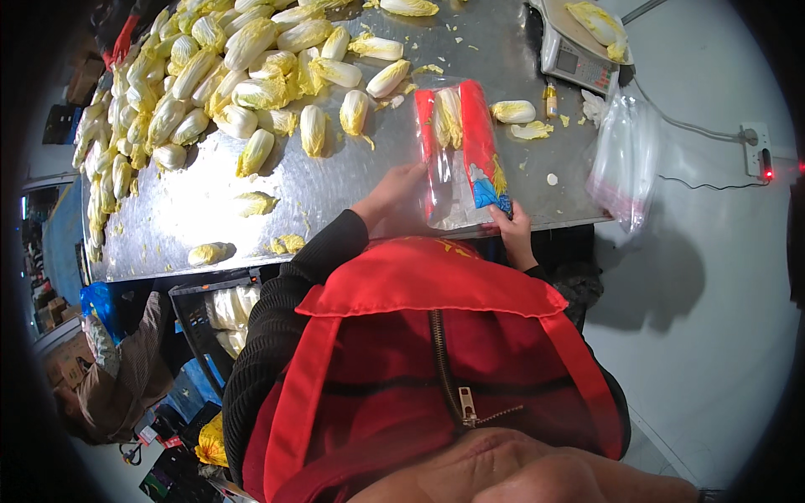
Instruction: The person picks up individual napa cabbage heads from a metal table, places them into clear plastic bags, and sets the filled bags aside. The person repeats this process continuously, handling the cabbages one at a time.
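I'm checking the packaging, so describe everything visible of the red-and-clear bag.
The bag looks like thin, glossy plastic: a clear middle panel between red side bands, with a blue-and-yellow patch low on the right. One pale yellow-green cabbage shows through its far half; the near half looks flat. It points away from the person, over the metal table. The left hand meets its left edge, grip unclear; the right hand pinches the near right corner.

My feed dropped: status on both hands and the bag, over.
Left hand at left edge of bag; right hand gripping lower right corner. Cabbage inside. Loose cabbage head, leaf right of bag.
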{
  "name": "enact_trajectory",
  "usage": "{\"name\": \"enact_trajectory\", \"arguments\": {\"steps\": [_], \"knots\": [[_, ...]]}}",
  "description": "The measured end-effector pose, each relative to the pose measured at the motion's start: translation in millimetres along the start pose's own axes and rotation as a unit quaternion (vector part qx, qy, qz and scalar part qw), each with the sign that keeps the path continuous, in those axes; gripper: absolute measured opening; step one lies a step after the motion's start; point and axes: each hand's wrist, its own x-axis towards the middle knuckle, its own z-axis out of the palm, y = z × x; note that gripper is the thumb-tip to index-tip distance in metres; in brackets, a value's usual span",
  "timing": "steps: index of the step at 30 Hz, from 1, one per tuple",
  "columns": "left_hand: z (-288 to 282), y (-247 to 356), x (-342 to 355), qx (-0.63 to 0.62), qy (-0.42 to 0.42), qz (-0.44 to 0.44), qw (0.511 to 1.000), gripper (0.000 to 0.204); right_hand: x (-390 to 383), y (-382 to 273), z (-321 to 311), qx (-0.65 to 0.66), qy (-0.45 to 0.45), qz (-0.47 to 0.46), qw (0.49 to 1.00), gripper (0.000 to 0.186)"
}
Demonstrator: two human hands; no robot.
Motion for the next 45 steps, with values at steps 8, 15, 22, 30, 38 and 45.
{"name": "enact_trajectory", "arguments": {"steps": [8,15,22,30,38,45], "knots": [[-3.6,88.7,-3.5,0.005,-0.052,0.161,0.986,0.04,44.5,-105.2,-19.9,0.089,-0.058,-0.083,0.991,0.044],[7.8,174.9,-8.8,-0.111,-0.006,0.153,0.982,0.036,87.0,-252.0,23.6,0.057,-0.147,-0.157,0.975,0.043],[-6.1,158.9,-1.9,-0.162,-0.031,0.124,0.979,0.04,103.1,-309.5,32.9,-0.026,-0.201,-0.21,0.956,0.039],[0.2,151.0,-13.4,-0.179,-0.048,0.138,0.973,0.038,90.4,-400.7,11.3,0.305,-0.146,-0.351,0.873,0.026],[7.0,115.8,-52.2,-0.102,-0.076,0.087,0.988,0.041,107.8,-332.9,5.6,0.356,-0.104,-0.365,0.854,0.032],[-1.2,55.3,-71.9,0.05,-0.187,-0.007,0.981,0.034,200.6,-167.3,-42.9,0.099,-0.038,-0.159,0.982,0.046]]}}
